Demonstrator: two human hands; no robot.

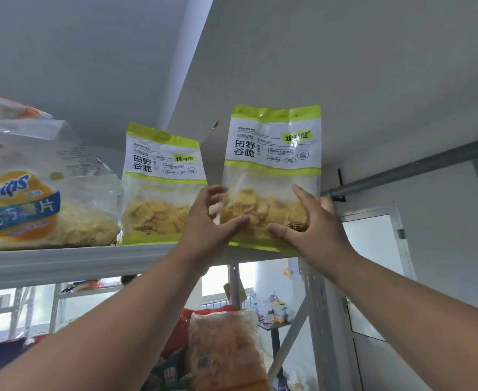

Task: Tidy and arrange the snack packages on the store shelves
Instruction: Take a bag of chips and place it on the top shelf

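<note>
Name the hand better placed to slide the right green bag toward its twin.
Right hand, likely. It lies on the right bag's outer side, so it can push leftward. The left hand sits between that bag and its twin, in the way.

A small shop or stockroom with metal racking.
Sealed green-and-white snack bags (271,176) stand on a white metal shelf (63,263), a clear chips bag (35,193) far left of the grips; a perforated steel upright (316,306) rises below them.
</note>
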